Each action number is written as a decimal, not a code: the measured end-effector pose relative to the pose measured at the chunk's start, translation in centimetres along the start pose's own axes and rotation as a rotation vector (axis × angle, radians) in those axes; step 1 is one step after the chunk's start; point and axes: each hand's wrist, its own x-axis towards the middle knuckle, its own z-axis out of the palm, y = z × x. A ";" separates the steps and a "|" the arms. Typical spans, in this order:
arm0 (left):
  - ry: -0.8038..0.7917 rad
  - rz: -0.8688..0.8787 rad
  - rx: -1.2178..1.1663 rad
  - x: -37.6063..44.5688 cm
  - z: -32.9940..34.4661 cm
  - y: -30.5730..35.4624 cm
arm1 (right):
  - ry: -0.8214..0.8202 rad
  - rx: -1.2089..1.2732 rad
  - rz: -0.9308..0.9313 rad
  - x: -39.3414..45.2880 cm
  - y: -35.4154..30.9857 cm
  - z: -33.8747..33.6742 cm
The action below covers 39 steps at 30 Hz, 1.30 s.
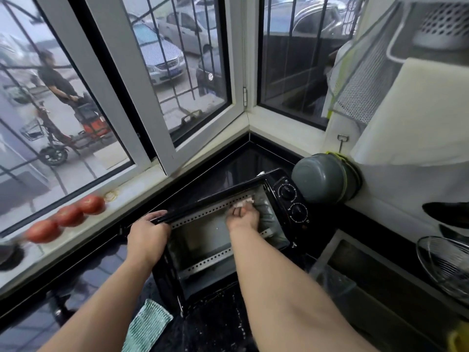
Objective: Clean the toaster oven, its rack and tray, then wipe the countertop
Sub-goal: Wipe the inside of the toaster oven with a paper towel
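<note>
A black toaster oven (294, 199) stands on the dark countertop (76, 301) in the window corner, its door open toward me. My left hand (147, 236) grips the oven's top left edge. My right hand (242, 215) reaches inside the oven cavity and holds a small white cloth (243, 201) against the perforated upper inner wall. The oven's two dials face right. A green mesh cloth (148, 323) lies on the counter in front of the oven.
Three tomatoes (68, 215) sit on the white window sill at left. A grey pot (322, 179) lies on its side right of the oven. A wire strainer (444, 260) and a sink edge (355, 250) are at right. A white shelf unit stands above.
</note>
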 end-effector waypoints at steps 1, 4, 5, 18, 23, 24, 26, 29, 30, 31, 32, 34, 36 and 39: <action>-0.001 0.007 0.007 -0.1 0.0 0.1 | -0.009 -0.020 0.013 0.2 0.1 -0.6; 0.016 0.025 0.026 0.2 -0.1 0.3 | 0.009 -0.015 0.043 -0.3 0.3 -1.1; 0.017 0.021 0.034 0.1 0.0 0.3 | 0.020 0.008 0.050 -0.6 0.3 -1.0; 0.025 0.043 0.072 -0.1 0.0 0.8 | 0.048 -0.157 -0.031 -2.3 -0.3 1.6; 0.006 0.036 0.031 0.0 0.1 0.6 | 0.106 -0.269 -0.092 -3.9 0.8 4.0; 0.006 0.037 0.038 0.0 0.1 0.7 | 0.143 -0.297 -0.107 -4.1 0.8 4.1; 0.000 0.044 0.054 0.0 0.0 0.7 | 0.234 -0.349 -0.182 -4.6 0.5 3.9; 0.010 0.037 0.054 0.1 0.0 0.8 | 0.260 -0.360 -0.162 -3.7 0.8 3.4; 0.013 0.033 0.061 0.1 0.0 0.7 | 0.218 -0.368 -0.118 -3.5 1.6 2.8; 0.014 0.029 0.065 0.1 0.0 0.7 | 0.188 -0.431 -0.066 -3.1 2.8 2.0; 0.014 0.028 0.066 0.0 0.1 0.6 | 0.159 -0.543 0.016 -2.7 4.3 0.9; 0.005 0.040 0.063 -0.3 0.1 0.6 | 0.033 -0.727 0.221 -2.4 7.4 -1.0; 0.015 0.040 0.056 -0.4 0.0 0.7 | -0.086 -0.824 0.359 -3.2 10.3 -2.2; 0.007 0.031 0.053 -0.2 0.1 1.0 | -0.119 -0.966 0.279 -3.3 10.4 -2.1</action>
